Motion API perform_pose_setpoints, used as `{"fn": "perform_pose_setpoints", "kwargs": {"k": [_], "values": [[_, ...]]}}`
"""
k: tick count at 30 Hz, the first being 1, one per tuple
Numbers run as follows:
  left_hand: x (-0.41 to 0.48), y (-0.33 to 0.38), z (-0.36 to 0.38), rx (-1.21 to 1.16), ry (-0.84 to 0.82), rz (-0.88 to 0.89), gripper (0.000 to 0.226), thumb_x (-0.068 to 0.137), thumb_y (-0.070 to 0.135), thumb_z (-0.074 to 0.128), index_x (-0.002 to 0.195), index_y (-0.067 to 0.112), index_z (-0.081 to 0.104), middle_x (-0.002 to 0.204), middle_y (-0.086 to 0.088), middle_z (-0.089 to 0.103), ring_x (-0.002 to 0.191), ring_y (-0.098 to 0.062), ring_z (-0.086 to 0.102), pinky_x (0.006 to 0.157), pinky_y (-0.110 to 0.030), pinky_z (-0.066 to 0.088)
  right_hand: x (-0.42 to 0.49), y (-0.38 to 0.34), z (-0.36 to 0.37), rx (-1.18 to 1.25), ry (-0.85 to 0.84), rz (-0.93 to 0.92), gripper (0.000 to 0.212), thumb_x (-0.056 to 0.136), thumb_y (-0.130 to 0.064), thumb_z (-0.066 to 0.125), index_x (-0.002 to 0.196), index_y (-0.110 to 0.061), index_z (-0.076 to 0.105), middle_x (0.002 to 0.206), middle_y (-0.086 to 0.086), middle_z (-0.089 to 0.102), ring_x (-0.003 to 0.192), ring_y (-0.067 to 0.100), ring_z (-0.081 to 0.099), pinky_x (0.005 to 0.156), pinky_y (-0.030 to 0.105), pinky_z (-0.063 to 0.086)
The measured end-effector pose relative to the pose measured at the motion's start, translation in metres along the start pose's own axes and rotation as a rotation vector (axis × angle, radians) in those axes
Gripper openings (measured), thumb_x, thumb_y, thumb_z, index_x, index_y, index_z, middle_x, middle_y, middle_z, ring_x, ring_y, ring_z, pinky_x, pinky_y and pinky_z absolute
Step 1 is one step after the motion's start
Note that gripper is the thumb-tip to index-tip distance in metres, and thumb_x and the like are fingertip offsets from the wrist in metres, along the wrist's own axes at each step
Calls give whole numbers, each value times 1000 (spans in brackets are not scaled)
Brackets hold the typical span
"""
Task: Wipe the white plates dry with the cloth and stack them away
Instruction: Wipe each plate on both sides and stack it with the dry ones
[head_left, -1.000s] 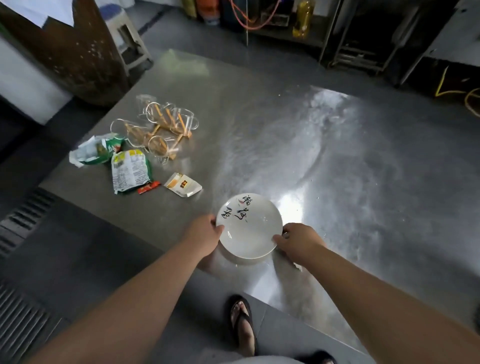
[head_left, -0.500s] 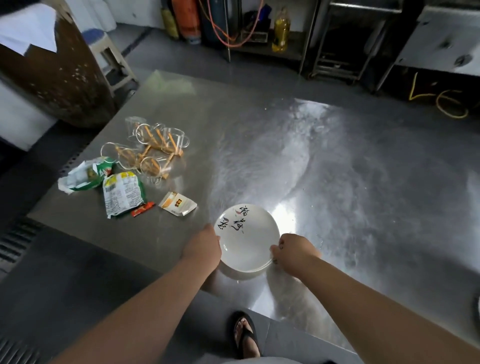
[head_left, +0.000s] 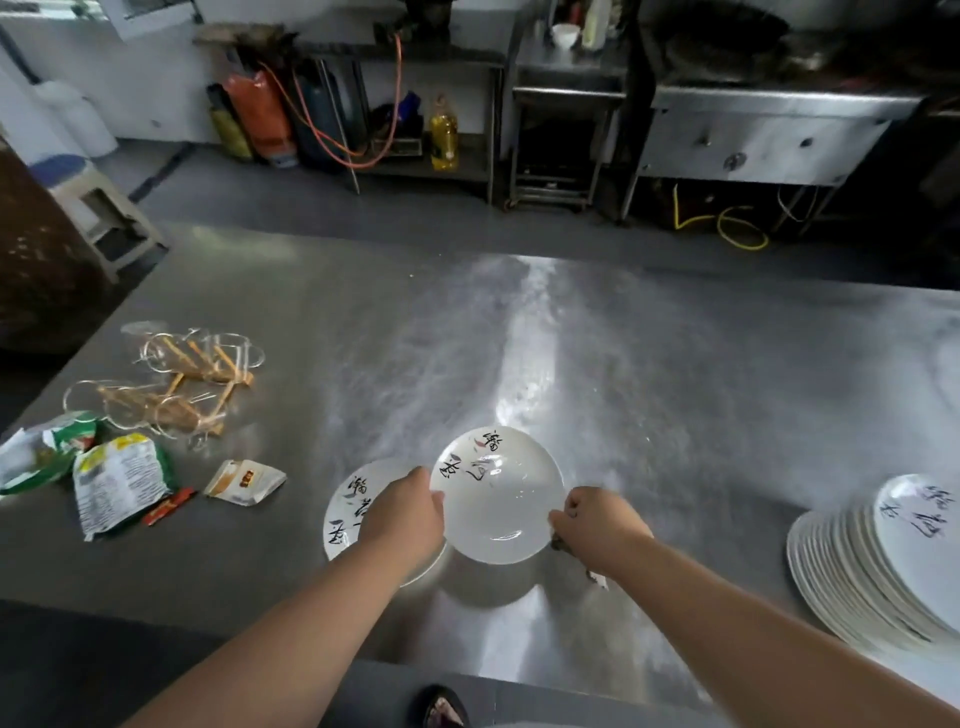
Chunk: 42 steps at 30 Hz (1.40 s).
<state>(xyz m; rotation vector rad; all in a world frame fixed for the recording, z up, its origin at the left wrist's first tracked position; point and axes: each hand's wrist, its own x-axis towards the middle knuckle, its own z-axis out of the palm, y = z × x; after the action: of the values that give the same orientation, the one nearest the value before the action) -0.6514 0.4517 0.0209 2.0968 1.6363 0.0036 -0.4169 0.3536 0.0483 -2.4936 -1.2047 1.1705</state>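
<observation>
Both hands grip one white plate (head_left: 496, 499) by opposite rims, face up and nearly level, above the surface (head_left: 623, 364): left hand (head_left: 405, 514) on its left edge, right hand (head_left: 597, 525) pinching the right. A second plate (head_left: 343, 512) lies flat just below the left hand, which is nearest it. The tall stack (head_left: 872, 571) sits well off to the right. Snack packets (head_left: 119, 478) lie further left, out of the way. Something pale shows under the right hand; I cannot tell whether it is the cloth.

White calligraphy plate (head_left: 496, 501) held up, second plate (head_left: 345, 512) lying just left, plate stack (head_left: 872, 566) far right

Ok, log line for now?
left hand: grips plate | right hand: grips plate | plate: held over table | second plate: on table | stack: right
</observation>
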Motion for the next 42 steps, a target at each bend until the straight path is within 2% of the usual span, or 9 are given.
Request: {"fn": "perform_pose_setpoints", "kwargs": {"k": [4, 9, 16, 29, 31, 33, 36, 38, 42], "values": [[-5, 51, 27, 8, -60, 72, 21, 106, 39, 48, 96, 20, 43, 108, -7, 68, 102, -33, 63, 71, -36, 39, -5, 56, -25, 32, 1, 88, 14, 84, -31, 60, 75, -20, 59, 77, 0, 77, 70, 23, 71, 59, 27, 50], [-21, 98, 67, 47, -128, 129, 27, 107, 40, 46, 109, 14, 53, 114, -8, 68, 107, -32, 62, 75, -37, 40, -9, 118, -45, 5, 6, 130, 17, 87, -32, 60, 75, -21, 56, 81, 2, 74, 63, 19, 63, 55, 26, 46], [-37, 131, 112, 54, -142, 105, 27, 107, 41, 44, 109, 14, 50, 108, -7, 68, 99, -31, 66, 74, -38, 45, -3, 172, -50, -10, -35, 139, 21, 94, -33, 57, 79, -19, 56, 77, 6, 69, 51, 22, 61, 46, 26, 46], [-52, 123, 135, 124, -60, 121, 29, 106, 45, 44, 107, 17, 52, 95, 0, 67, 88, -24, 67, 67, -35, 44, 7, 192, -39, -102, -82, 111, 21, 96, -43, 57, 88, -25, 62, 87, -2, 68, 80, 21, 68, 72, 37, 59], [-52, 115, 139, 120, 26, 175, 35, 101, 53, 44, 106, 19, 54, 98, 1, 65, 91, -25, 65, 71, -37, 47, 5, 190, -42, -110, -10, 110, 23, 96, -48, 58, 90, -26, 60, 88, -4, 68, 79, 18, 65, 74, 37, 58], [-54, 106, 147, 125, 80, 233, 53, 92, 62, 45, 124, 20, 55, 118, -2, 62, 109, -28, 61, 87, -45, 50, 3, 185, -44, -35, 114, 92, 24, 98, -49, 59, 98, -25, 57, 92, -5, 66, 81, 18, 63, 72, 36, 53], [-57, 91, 164, 145, -13, 261, 89, 93, 70, 42, 164, 22, 18, 169, -7, 25, 155, -31, 26, 120, -54, 27, 1, 171, -41, 96, 238, 36, 35, 97, -49, 61, 120, -24, 53, 109, -6, 59, 93, 21, 59, 76, 33, 44], [-58, 85, 174, 185, -47, 314, 93, 98, 72, 31, 167, 22, -7, 176, -6, -2, 161, -29, 4, 125, -56, 11, 3, 162, -34, 111, 226, -18, 39, 96, -47, 62, 127, -26, 50, 122, -6, 53, 98, 20, 56, 80, 33, 44], [-58, 86, 173, 257, -122, 359, 90, 94, 78, -2, 161, 23, -26, 170, 4, -30, 158, -24, -25, 128, -55, -4, 11, 154, -14, 80, 223, -247, 46, 100, -26, 59, 145, -25, 48, 146, -3, 44, 115, 24, 59, 90, 36, 51]]}}
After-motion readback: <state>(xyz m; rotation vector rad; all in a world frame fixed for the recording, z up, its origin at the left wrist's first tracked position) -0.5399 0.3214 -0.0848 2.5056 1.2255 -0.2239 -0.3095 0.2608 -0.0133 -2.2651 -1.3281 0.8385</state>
